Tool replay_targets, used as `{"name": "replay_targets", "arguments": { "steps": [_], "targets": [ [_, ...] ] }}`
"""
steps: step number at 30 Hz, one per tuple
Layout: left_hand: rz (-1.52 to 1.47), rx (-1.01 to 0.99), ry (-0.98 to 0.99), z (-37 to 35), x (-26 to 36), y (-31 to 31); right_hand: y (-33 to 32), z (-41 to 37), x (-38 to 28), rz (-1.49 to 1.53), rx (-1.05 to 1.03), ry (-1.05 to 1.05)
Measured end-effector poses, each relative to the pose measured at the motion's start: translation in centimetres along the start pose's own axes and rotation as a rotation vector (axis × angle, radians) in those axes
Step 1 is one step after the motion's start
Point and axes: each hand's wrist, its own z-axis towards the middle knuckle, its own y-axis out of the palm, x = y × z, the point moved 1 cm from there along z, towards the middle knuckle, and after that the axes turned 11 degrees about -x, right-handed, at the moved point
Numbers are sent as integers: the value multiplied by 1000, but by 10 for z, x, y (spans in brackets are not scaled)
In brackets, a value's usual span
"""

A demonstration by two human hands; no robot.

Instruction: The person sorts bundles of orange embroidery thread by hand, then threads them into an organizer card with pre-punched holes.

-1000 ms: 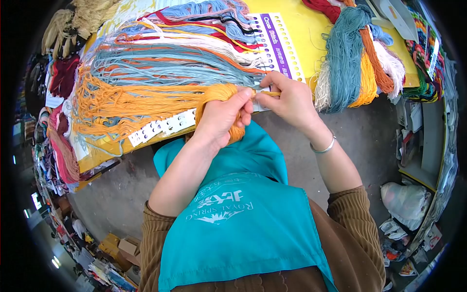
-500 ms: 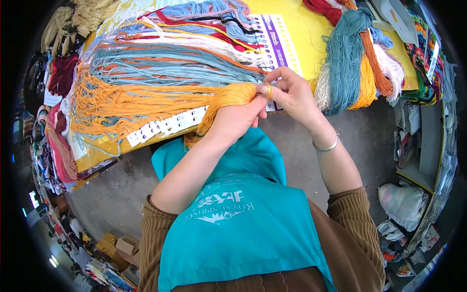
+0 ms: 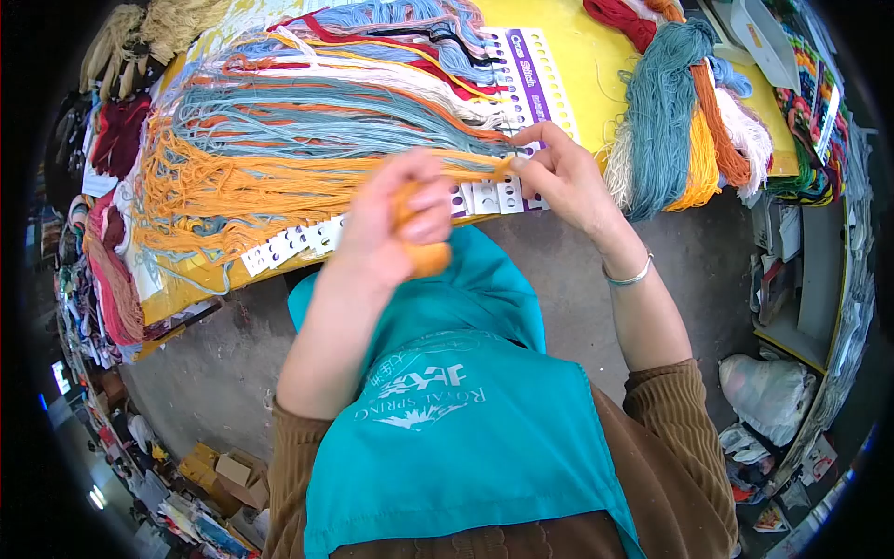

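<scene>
My left hand is closed round a bundle of orange thread, blurred by motion, over the table's front edge. At the punched card with a purple label, my right hand pinches the end of an orange strand with thumb and index finger. Long orange threads run leftward from there across the table. Behind them lie teal threads, then white, red and blue ones, their right ends at the card's holes.
Thick skeins of teal, yellow, rust and white thread hang over the front edge of the yellow table at right. Beige skeins lie at the back left. A stuffed plastic bag sits on the floor at right.
My left hand has moved left, away from my right hand, with the orange bundle. My right hand has stayed near the card.
</scene>
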Motion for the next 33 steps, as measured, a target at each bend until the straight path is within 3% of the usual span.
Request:
{"name": "replay_targets", "arguments": {
  "steps": [2,6,8,11,14,18,20,22,27,29,33],
  "targets": [
    [-68,-150,110,-41,34,-3,-1,0,-3,-48,-6,52],
    [59,110,446,-122,107,-19,-1,3,2,-7,-17,49],
    [-65,-24,539,-152,154,-49,0,4,5,5,-18,36],
    [244,185,703,-182,196,-102,2,4,5,-12,-9,33],
    [365,631,728,-138,142,-62,3,1,2,-17,13,20],
    [201,189,548,-108,67,-15,12,0,4,-11,96,-86],
    [210,99,516,-99,46,5,33,-5,-14,62,150,-180],
    [186,33,487,-90,30,14,59,-11,-37,170,160,-333],
    [312,-55,423,-77,6,14,116,-12,-79,599,-142,-274],
    [436,-94,403,-76,2,10,125,-8,-80,585,-213,-206],
    [440,-15,363,-79,0,8,127,-8,-70,856,-225,-114]
  ]
}}
